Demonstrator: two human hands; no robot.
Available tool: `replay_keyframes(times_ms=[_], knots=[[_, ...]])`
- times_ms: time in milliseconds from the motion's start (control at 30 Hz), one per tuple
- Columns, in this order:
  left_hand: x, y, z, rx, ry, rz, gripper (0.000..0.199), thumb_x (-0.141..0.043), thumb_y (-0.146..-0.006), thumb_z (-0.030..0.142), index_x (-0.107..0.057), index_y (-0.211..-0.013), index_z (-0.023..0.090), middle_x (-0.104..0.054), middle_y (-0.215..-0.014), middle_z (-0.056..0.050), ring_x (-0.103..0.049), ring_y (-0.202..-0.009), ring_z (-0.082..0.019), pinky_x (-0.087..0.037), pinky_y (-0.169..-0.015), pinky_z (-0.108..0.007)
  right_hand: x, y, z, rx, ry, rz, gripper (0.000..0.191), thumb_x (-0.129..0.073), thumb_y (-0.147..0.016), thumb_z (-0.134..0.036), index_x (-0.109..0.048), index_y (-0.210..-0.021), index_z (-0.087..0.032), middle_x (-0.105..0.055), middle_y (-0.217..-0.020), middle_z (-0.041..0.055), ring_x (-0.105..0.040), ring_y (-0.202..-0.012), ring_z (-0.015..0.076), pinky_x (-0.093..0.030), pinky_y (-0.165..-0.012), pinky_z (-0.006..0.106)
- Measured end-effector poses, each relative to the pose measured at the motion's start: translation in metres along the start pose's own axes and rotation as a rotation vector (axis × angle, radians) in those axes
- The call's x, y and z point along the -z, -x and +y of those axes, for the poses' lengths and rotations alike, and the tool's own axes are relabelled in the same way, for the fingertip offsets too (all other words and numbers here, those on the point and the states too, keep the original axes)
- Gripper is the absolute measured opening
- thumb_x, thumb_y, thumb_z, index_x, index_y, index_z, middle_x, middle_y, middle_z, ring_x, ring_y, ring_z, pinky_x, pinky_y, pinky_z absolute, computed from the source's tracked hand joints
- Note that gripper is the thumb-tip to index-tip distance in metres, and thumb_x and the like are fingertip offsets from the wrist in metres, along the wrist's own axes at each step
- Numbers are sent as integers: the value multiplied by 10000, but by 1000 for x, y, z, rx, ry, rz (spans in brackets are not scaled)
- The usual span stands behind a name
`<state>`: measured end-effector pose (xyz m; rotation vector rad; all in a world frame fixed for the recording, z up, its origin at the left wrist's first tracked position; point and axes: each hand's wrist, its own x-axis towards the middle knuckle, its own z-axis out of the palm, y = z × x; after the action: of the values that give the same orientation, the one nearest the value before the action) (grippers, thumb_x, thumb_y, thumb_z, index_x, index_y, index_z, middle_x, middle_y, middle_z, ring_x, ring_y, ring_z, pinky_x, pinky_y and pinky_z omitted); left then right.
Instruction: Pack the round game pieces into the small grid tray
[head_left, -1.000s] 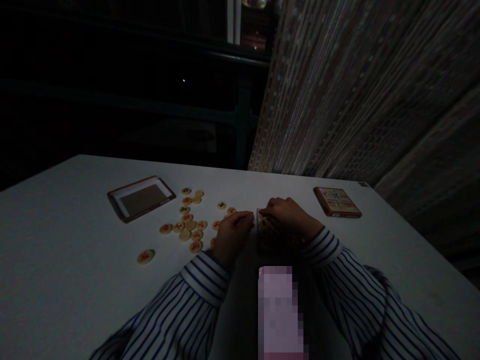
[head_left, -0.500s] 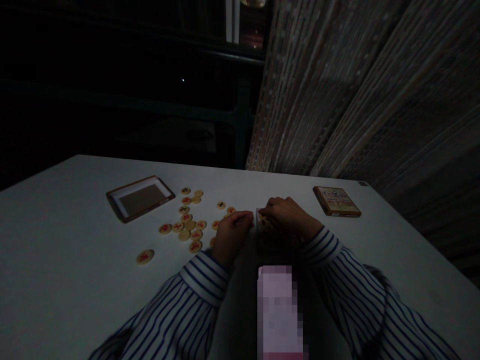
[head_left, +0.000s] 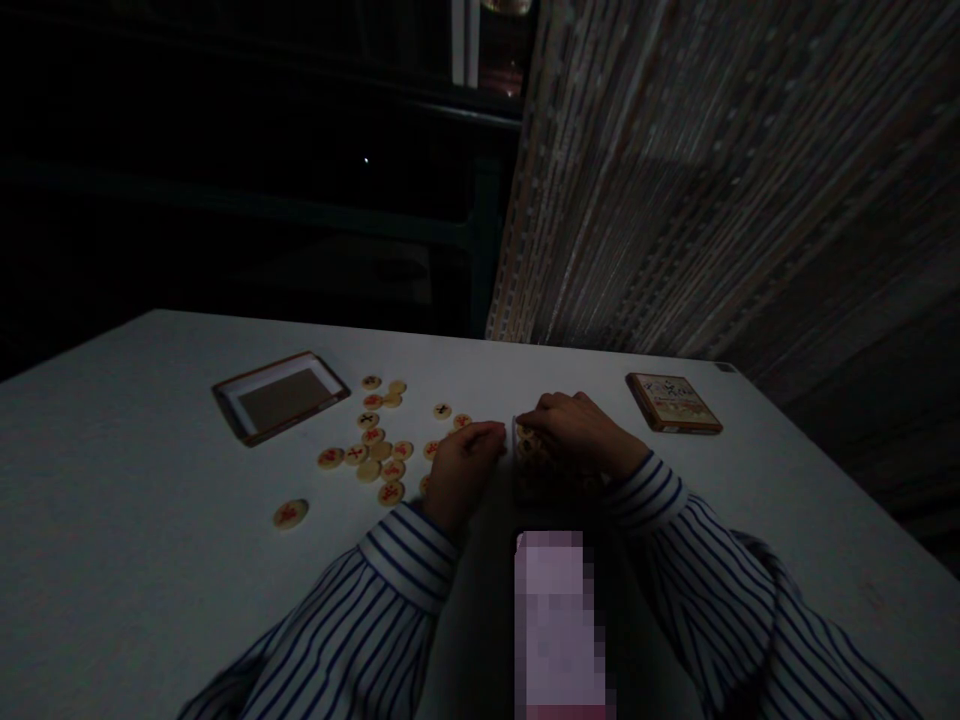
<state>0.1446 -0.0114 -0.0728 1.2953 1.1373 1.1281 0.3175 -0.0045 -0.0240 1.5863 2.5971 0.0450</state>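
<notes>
My left hand rests on the table with its fingers curled together; whether anything is inside them is hidden. Just right of it is a small tray filled with round wooden pieces. Over the tray's far part is my right hand, its fingers pinched down at the far left corner; what they hold is hidden. Left of my left hand, wooden discs with red or black characters lie scattered, some with blank faces up. One red-marked disc sits apart, nearer the front left.
An open box part with a white inside lies at the back left of the white table. A printed box lid lies at the back right. A lit phone with a pixelated screen is at the front centre. A string curtain hangs behind.
My right hand has shifted very slightly left at the tray's far corner. My left hand and the scattered discs look unchanged.
</notes>
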Motion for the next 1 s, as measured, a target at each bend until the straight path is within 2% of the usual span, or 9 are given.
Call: replay_keyframes(times_ms=[133,267,367,533,600,700,767,900,1000], knots=[[0,1,1,1,-28,1,308,-582,-674,375,-642,-826,115,-666,-751,-58,-604,-713,-165,-470,-685,-290,5,5,1,-25,19,66,307,-379,-868,-241,-504,-1145,-283,-561,-1002,78,-502,-955,222,-330,-726,337],[2,5,6,-26,-139,-3,283,-563,-689,351,-645,-836,124,-672,-819,-62,-607,-771,-175,-472,-706,-291,14,16,2,-78,21,161,333,-379,-866,-232,-481,-1182,-232,-563,-1022,91,-506,-955,215,-353,-754,343],[4,8,4,-26,-207,-63,279,-554,-693,332,-635,-868,129,-677,-806,-60,-613,-758,-180,-482,-686,-297,13,27,5,-133,-51,249,340,-370,-862,-217,-485,-1181,-187,-567,-1027,99,-513,-960,202,-380,-786,330],[4,12,-9,-65,-257,-189,315,-530,-716,334,-602,-959,147,-669,-897,-75,-616,-818,-193,-489,-715,-320,-12,58,9,-200,-309,385,333,-382,-849,-224,-497,-1154,-158,-574,-1028,92,-534,-953,179,-423,-830,311],[4,14,-12,-53,-249,-242,328,-516,-727,322,-583,-999,151,-666,-918,-77,-617,-835,-194,-492,-728,-325,-25,74,9,-236,-410,401,345,-414,-835,-253,-486,-1159,-159,-581,-1011,91,-558,-877,171,-451,-791,319],[3,19,-11,-46,-273,-289,363,-500,-738,317,-557,-1050,141,-660,-949,-91,-616,-863,-199,-493,-754,-339,-40,94,7,-283,-538,366,432,-467,-802,-311,-439,-1208,-169,-592,-968,86,-576,-729,154,-488,-674,319],[2,21,-10,-87,-328,-301,385,-510,-734,314,-544,-1073,135,-641,-1006,-104,-599,-919,-207,-481,-797,-352,-45,102,3,-299,-601,334,515,-503,-777,-325,-384,-1255,-175,-602,-936,77,-573,-661,140,-493,-631,314],[3,24,-11,-228,-467,-302,381,-534,-725,290,-543,-1082,158,-605,-1088,-97,-562,-1002,-206,-452,-859,-360,-48,108,-1,-222,-603,344,601,-543,-744,-265,-314,-1298,-227,-548,-1116,90,-564,-880,178,-478,-754,356],[3,24,-12,-309,-524,-306,379,-548,-711,246,-538,-1081,164,-600,-1092,-90,-562,-997,-195,-450,-864,-352,-50,107,-2,-183,-561,363,634,-556,-724,-227,-301,-1305,-227,-528,-1150,91,-516,-1001,202,-431,-850,396]])
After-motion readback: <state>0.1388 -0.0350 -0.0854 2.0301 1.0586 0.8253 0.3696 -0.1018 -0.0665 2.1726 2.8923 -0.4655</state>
